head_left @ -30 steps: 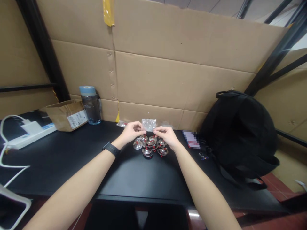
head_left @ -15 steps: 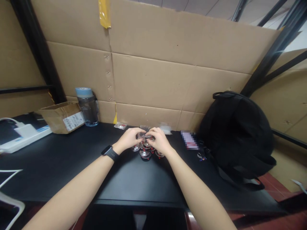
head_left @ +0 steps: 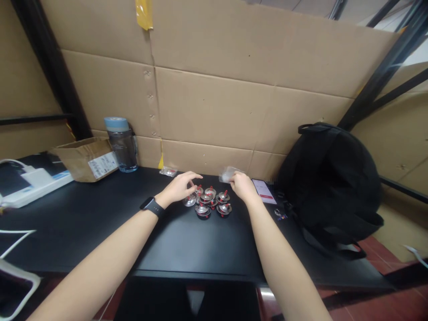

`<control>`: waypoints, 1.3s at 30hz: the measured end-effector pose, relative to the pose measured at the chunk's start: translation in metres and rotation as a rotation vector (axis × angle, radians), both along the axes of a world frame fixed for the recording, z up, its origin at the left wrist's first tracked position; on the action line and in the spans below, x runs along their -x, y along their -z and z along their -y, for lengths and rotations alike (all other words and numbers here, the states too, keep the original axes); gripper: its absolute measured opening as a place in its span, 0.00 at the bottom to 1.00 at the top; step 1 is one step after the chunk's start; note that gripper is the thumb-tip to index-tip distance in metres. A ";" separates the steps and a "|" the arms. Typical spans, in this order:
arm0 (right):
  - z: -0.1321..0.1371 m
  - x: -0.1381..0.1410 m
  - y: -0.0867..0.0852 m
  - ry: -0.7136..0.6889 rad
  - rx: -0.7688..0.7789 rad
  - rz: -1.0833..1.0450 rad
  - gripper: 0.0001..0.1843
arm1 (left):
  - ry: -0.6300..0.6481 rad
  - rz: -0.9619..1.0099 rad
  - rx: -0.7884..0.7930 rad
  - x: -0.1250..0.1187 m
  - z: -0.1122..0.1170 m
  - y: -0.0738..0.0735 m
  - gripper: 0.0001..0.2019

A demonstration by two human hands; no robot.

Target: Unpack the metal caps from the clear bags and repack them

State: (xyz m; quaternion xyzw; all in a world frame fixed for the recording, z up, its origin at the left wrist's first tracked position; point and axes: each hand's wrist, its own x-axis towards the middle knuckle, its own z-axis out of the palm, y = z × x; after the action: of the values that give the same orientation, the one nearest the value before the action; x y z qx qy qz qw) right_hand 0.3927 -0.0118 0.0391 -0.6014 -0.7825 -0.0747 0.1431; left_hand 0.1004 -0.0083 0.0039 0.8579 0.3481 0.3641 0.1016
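Observation:
Several small silver finger cymbals (head_left: 203,209) with red loops lie in a cluster on the black table (head_left: 187,249); some are stacked in pairs. My left hand (head_left: 180,188) hovers at the cluster's left edge, thumb and fingers apart, with nothing seen between them. Whether its fingertips touch the cymbals I cannot tell. Behind the cluster's right side, my right hand (head_left: 243,185) has its fingers closed on a small clear plastic bag (head_left: 228,174). The bag leans near the cardboard wall.
A small clear packet (head_left: 168,171) lies by the cardboard wall (head_left: 207,111). To the right are a phone (head_left: 265,191), a keyring (head_left: 280,215) and a black backpack (head_left: 329,191). On the left stand a bottle (head_left: 122,147), a cardboard box (head_left: 88,162) and a white power strip (head_left: 43,189).
My hands have moved apart from over the cluster, where they held a cymbal together. My right hand went right and back to the plastic bag. More cymbals now show.

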 end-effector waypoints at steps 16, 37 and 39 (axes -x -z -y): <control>-0.029 -0.012 0.044 0.065 0.005 0.115 0.22 | -0.020 -0.041 0.065 0.006 -0.007 0.004 0.16; -0.082 -0.006 0.038 0.072 0.069 0.073 0.15 | -0.012 -0.040 0.127 0.008 -0.013 0.009 0.12; -0.086 -0.005 0.038 0.054 0.076 0.071 0.15 | -0.008 -0.041 0.127 0.008 -0.012 0.007 0.11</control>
State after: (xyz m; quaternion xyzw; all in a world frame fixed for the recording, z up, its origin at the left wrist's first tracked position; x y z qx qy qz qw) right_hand 0.3978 0.0739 0.0014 -0.6240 -0.7730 -0.0702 0.0901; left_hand 0.0923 0.0041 -0.0028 0.8557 0.3758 0.3239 0.1472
